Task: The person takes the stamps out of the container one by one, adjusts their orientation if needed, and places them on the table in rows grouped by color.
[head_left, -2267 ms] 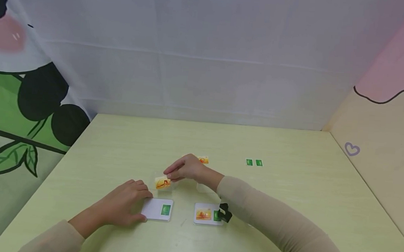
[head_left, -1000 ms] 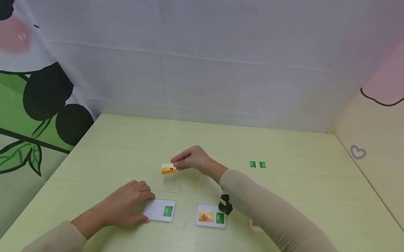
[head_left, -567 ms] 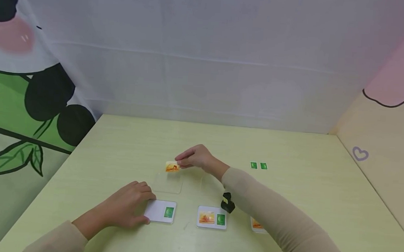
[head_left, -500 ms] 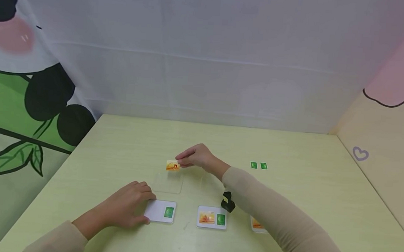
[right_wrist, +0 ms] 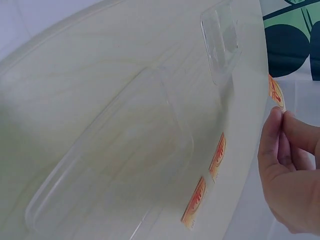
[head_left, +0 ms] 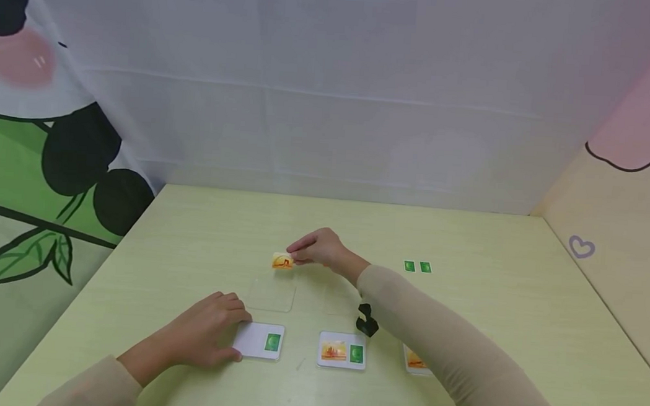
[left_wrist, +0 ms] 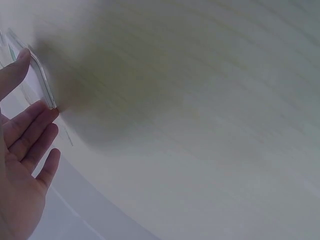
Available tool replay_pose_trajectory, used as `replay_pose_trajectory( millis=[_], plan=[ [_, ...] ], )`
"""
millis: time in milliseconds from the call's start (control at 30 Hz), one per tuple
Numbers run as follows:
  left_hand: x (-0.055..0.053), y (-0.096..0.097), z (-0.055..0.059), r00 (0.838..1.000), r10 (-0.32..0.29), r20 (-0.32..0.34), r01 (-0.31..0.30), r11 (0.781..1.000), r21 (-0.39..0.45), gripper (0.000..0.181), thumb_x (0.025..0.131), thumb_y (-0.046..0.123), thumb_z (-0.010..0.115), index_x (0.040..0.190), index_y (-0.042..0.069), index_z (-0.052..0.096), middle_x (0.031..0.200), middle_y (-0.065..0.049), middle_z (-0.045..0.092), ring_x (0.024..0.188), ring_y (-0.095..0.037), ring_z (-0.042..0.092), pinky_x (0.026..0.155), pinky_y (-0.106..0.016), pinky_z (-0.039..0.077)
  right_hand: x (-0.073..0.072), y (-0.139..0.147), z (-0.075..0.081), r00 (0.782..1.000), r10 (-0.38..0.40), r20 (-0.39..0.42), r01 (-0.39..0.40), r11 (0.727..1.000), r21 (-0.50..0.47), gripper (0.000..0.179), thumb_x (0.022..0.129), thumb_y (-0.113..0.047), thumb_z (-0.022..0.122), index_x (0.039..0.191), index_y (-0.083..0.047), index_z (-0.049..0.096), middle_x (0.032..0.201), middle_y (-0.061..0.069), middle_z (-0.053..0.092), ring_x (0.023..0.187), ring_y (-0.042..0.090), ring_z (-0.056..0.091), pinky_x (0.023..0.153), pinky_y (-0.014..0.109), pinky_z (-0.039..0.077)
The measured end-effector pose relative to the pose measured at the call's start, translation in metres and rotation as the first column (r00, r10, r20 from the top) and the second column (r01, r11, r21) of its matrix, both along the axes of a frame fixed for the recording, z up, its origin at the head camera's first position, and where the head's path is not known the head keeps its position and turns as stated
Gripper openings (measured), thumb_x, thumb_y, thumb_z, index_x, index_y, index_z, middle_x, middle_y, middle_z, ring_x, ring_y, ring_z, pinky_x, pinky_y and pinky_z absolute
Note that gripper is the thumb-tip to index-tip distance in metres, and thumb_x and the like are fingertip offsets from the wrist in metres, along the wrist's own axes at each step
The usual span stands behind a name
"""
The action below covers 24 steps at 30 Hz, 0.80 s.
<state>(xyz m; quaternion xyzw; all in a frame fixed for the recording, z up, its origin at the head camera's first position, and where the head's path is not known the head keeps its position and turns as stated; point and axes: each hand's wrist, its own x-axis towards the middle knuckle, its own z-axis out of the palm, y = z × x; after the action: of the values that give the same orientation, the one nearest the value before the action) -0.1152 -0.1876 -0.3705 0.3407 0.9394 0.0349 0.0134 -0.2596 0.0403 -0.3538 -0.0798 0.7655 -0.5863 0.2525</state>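
My right hand [head_left: 325, 248] pinches a small orange stamp [head_left: 282, 261] by its edge between thumb and fingertips, above the table behind a clear plastic lid [head_left: 270, 305]. In the right wrist view, two more orange stamps [right_wrist: 217, 156] lie on the table near that hand; the head view hides them behind it. My left hand [head_left: 202, 329] holds the left side of a white plastic case [head_left: 252, 339] between thumb and fingers. This case bears one green stamp [head_left: 272, 342] at its right end, and its left part is plain white.
A second white case [head_left: 341, 362], with an orange and a green picture, lies to the right. Farther right, my sleeve partly covers a third case [head_left: 416, 362]. Another clear lid [head_left: 338, 303] lies by the right forearm. Two loose green stamps [head_left: 417, 267] lie at the back right.
My right hand has carried the orange stamp from over the left clear lid to farther back and slightly right. The left hand keeps its hold on the case.
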Motion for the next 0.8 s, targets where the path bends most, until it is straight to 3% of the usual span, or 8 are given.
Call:
replay_pose_trajectory(
  millis=[267, 567, 800],
  plan=[
    [0.0, 0.0, 0.001, 1.0, -0.023, -0.018, 0.023, 1.0, 0.021, 0.045, 0.072, 0.043, 0.078, 0.103, 0.013, 0.068, 0.096, 0.007, 0.065, 0.092, -0.01, 0.054, 0.084, -0.034, 0.046, -0.006, -0.003, -0.007, 0.998, -0.058, 0.006, 0.058, 0.998, 0.024, 0.019, 0.082, 0.004, 0.069, 0.101, 0.006, 0.072, 0.104, 0.021, 0.072, 0.062, 0.005, 0.064, 0.081, 0.034, 0.057],
    [0.001, 0.0, 0.003, 1.0, -0.007, 0.001, 0.007, 1.0, 0.001, 0.046, 0.072, 0.045, 0.077, 0.104, 0.013, 0.068, 0.097, 0.007, 0.065, 0.092, -0.01, 0.055, 0.084, -0.035, 0.047, -0.011, -0.011, -0.012, 0.997, -0.075, -0.013, 0.076, 0.994, 0.078, 0.016, 0.081, 0.004, 0.071, 0.097, 0.006, 0.073, 0.104, 0.021, 0.072, 0.059, 0.004, 0.062, 0.075, 0.03, 0.058],
    [0.002, 0.002, 0.006, 0.999, 0.028, 0.03, -0.028, 1.0, -0.013, 0.048, 0.073, 0.047, 0.077, 0.106, 0.014, 0.068, 0.1, 0.007, 0.066, 0.094, -0.011, 0.055, 0.086, -0.037, 0.047, -0.013, -0.014, -0.016, 0.994, -0.046, -0.098, 0.064, 0.979, 0.195, 0.012, 0.082, -0.004, 0.073, 0.093, -0.002, 0.077, 0.099, 0.015, 0.075, 0.062, 0.004, 0.065, 0.067, 0.024, 0.057]
  ],
)
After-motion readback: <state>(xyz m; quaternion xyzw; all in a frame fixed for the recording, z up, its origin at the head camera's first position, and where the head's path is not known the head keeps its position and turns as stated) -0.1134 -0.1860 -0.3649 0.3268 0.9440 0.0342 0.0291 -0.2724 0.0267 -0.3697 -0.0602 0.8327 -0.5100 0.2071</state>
